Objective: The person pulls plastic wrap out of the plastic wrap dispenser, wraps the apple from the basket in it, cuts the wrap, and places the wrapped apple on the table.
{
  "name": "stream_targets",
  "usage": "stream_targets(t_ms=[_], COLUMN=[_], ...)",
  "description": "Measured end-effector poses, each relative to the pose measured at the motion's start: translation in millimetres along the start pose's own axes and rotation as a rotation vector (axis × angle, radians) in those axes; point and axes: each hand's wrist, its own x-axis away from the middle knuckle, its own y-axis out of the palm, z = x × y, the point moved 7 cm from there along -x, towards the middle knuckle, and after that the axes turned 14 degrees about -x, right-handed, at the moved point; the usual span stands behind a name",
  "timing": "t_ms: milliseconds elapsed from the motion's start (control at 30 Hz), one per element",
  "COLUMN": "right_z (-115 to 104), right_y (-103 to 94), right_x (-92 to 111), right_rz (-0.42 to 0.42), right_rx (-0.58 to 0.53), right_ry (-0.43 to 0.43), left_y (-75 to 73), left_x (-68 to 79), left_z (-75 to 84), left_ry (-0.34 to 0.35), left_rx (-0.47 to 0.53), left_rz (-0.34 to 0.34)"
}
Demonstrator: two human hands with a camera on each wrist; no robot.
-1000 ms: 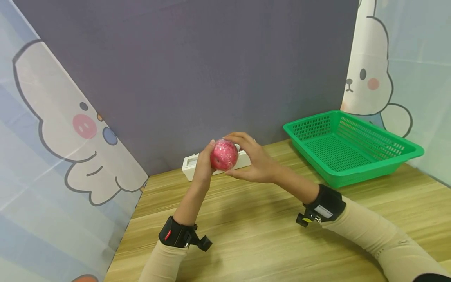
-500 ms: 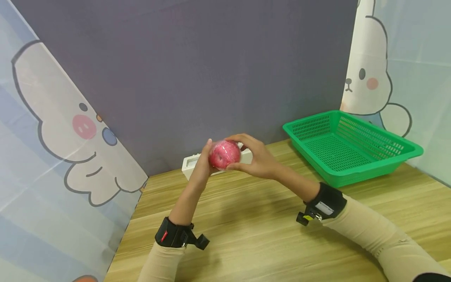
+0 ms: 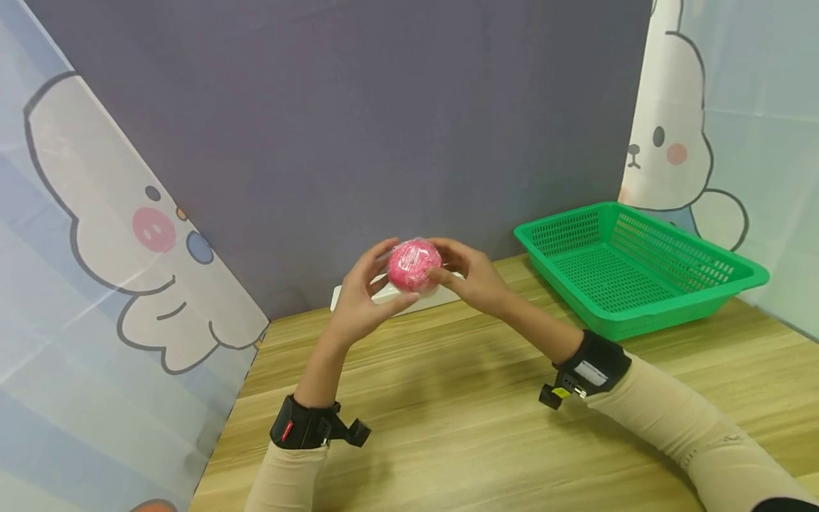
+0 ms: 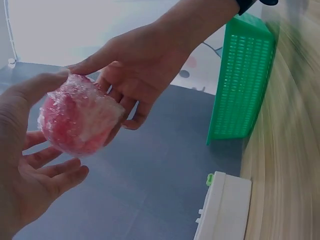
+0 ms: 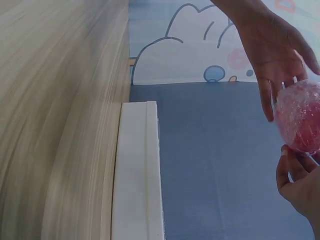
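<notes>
Held up above the table in the head view is a red apple (image 3: 412, 263) wrapped in clear, wrinkled plastic film. My right hand (image 3: 480, 281) grips it from the right, thumb across its near side. From the left, my left hand (image 3: 361, 302) curves around it, thumb tip at its lower edge and index finger near its top. In the left wrist view the left thumb meets the wrapped apple (image 4: 82, 117), while some left fingers spread below it. The right wrist view cuts off part of the apple (image 5: 300, 117) at its edge.
A long white box (image 3: 435, 299) lies behind the hands, against the grey backdrop (image 3: 358, 128). On the right of the wooden table (image 3: 448, 427) stands a green perforated basket (image 3: 640, 313). Printed cloth walls (image 3: 121, 235) flank both sides.
The apple has been turned between the hands, and its stem hollow no longer faces the camera. My left hand has swung from beside the apple to lower left, its thumb now underneath.
</notes>
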Motion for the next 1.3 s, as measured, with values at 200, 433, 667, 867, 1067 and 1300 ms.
stream_targets(t_ms=[200, 433, 667, 867, 1067, 1300], right_z=[2, 1, -1, -1, 3, 11], right_y=[1.8, 2.7, -0.8, 2.4, 2.3, 7.1], right_x=[1, 0, -1, 5, 14, 28], right_rz=[0.004, 0.002, -0.003, -0.037, -0.068, -0.138], right_rx=[-0.107, -0.120, -0.024, 0.006, -0.027, -0.143], right_ry=[0.040, 0.067, 0.059, 0.063, 0.097, 0.171], left_y=[1.7, 1.2, 0.1, 3.4, 10.3, 21.1], left_x=[-0.8, -0.5, -1.9, 4.7, 8.6, 23.5], left_z=[1.0, 3.6, 2.8, -4.2, -5.9, -16.4], left_ry=[0.004, 0.009, -0.009, -0.094, -0.114, -0.156], left_rx=[-0.015, -0.042, -0.078, -0.094, -0.095, -0.010], left_rz=[0.046, 0.084, 0.124, 0.090, 0.054, -0.048])
